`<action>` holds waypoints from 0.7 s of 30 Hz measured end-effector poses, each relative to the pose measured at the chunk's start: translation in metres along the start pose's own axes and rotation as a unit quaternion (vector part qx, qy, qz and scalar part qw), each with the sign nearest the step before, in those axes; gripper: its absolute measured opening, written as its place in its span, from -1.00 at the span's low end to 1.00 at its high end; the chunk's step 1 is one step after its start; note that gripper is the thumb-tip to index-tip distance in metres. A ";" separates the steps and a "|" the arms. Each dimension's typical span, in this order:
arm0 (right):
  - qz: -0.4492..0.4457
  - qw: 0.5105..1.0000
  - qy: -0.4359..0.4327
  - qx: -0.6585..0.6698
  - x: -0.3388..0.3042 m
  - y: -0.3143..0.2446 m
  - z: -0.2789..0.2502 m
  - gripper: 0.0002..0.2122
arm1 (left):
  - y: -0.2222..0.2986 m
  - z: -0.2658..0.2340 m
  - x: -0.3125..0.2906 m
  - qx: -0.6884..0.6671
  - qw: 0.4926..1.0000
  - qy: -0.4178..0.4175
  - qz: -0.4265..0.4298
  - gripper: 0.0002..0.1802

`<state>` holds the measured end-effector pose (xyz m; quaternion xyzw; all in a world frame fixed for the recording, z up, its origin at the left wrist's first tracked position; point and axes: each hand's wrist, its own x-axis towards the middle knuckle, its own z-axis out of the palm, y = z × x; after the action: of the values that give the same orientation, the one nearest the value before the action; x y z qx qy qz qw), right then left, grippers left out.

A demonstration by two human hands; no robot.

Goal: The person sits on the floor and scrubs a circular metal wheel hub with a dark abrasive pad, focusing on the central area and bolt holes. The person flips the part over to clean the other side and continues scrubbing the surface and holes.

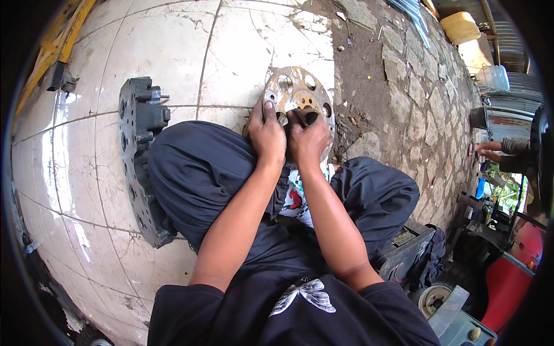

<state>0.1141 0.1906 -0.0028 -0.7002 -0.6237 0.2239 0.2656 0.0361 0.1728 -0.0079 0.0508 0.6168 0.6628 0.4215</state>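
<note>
- Metal, matt, rough with rust patches: holed round plate (292, 100), centre of frame.
- Dark metal, matt, cast-looking: long holed block (137, 149), left of centre.
- Smooth, glossy, grime-streaked: pale floor tiles (156, 46), left and upper left.
- Stone, matt, rough: paving (427, 109), upper right.
- Cloth, matt, creased: dark trousers (202, 164), middle; black shirt (245, 311), bottom edge.
- Plastic, smooth-looking: yellow container (460, 27), top right.
- Metal, ribbed: corrugated sheets (516, 92), right edge.
- Smooth, glossy: red panel (509, 288), lower right.
- Painted look: yellow frame bars (73, 30), upper left corner.
</note>
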 end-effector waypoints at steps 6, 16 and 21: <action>0.042 0.993 0.023 -0.107 0.038 -0.030 0.017 -0.62 | -0.004 0.000 -0.001 0.028 0.998 0.004 0.050 -0.60; 0.025 0.999 -0.023 0.022 0.001 -0.016 0.002 -0.78 | -0.003 -0.001 -0.001 -0.061 0.998 -0.010 0.000 -0.62; 0.062 0.997 0.009 -0.040 0.051 -0.023 0.025 -0.72 | 0.003 0.002 0.001 -0.058 0.998 0.005 -0.035 -0.61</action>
<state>0.0866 0.2457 -0.0057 -0.7500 -0.5848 0.2083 0.2285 0.0352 0.1753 -0.0053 0.0010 0.5812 0.6824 0.4433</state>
